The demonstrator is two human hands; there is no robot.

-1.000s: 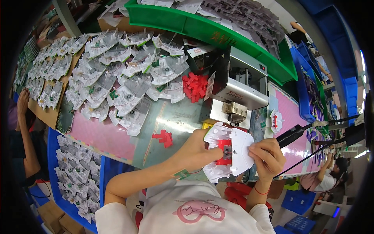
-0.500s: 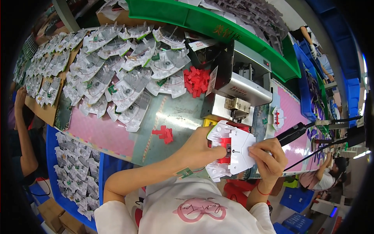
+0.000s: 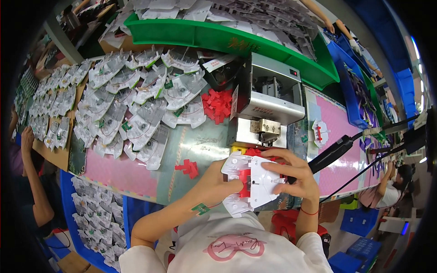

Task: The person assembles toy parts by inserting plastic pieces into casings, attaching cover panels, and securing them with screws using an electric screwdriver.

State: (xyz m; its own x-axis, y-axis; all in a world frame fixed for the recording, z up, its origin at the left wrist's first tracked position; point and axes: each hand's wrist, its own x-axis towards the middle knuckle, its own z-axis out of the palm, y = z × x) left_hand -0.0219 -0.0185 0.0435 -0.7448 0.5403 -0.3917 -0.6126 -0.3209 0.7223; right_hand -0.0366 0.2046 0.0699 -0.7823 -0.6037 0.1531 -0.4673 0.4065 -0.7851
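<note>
In front of my chest is a white plastic housing (image 3: pixel 268 193) with a flat white panel on its right part. My left hand (image 3: pixel 214 184) grips its left part, the thumb pressing at a red plastic piece (image 3: pixel 245 176) set in the middle. My right hand (image 3: pixel 298 175) holds the panel's right end, with fingers curved over the top and the thumb at the edge. A small green circuit board (image 3: pixel 200 209) hangs by a thin wire beside my left wrist. The undersides of both hands' grips are hidden.
A metal press machine (image 3: pixel 268 109) stands just beyond my hands. Loose red pieces (image 3: pixel 217 105) and many clear-white housings (image 3: pixel 145 123) lie to the left. A black handheld tool (image 3: pixel 332 154) hangs at right. Behind is a green bin (image 3: pixel 191 38); a blue crate (image 3: pixel 70 200) sits lower left.
The white housing has shifted left in the view. My right hand has moved from pinching the panel's edge to reaching over its upper right side with spread fingers.
</note>
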